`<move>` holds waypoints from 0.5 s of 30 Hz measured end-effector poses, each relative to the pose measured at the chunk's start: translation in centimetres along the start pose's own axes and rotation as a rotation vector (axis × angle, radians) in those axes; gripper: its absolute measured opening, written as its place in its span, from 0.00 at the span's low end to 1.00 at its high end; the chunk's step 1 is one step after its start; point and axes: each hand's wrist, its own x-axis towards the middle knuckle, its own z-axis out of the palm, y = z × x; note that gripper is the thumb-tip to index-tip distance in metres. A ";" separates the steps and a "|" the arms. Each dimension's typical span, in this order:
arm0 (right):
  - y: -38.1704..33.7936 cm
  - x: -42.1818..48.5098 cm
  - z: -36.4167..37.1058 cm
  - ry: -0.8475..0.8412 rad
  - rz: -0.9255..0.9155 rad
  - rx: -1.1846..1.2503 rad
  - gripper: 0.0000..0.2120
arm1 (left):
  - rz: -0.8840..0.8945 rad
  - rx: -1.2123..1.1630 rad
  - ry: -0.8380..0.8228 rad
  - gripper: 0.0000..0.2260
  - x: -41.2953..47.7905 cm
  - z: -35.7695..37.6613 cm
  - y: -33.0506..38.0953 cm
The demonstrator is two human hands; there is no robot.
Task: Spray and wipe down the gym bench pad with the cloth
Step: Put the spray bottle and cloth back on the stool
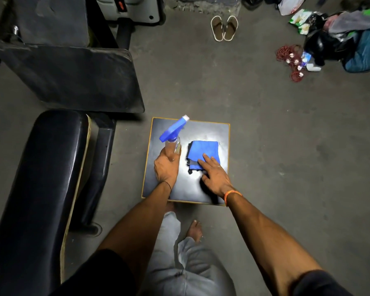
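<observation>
A clear spray bottle (175,137) with a blue trigger head stands on a small dark stool top (207,129). My left hand (166,166) grips the bottle's body. Beside it lies a folded blue and grey cloth (204,151). My right hand (215,175) rests on the cloth's near edge with its fingers straight. The black gym bench pad (41,178) runs along the left side, apart from both hands.
A flat black seat pad (73,77) on a machine frame stands at the upper left. A pair of sandals (224,28) lies on the floor at the top. Bags, clothes and a red cord (291,58) are piled at the upper right. My bare foot (194,230) is below the stool.
</observation>
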 end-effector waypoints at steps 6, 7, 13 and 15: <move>0.1 -0.1 -0.4 -0.017 0.006 0.020 0.31 | 0.024 0.001 -0.022 0.16 -0.2 0.6 -0.4; 0.1 -0.1 -0.4 -0.016 0.007 0.024 0.31 | 0.036 0.002 -0.024 0.15 -0.1 0.7 -0.6; -0.2 -0.3 -0.6 -0.012 0.020 0.043 0.30 | 0.056 -0.002 -0.056 0.18 -0.1 0.7 -1.0; -0.3 -0.5 -0.6 0.005 0.024 0.061 0.30 | 0.062 -0.004 -0.075 0.19 -0.2 0.7 -1.2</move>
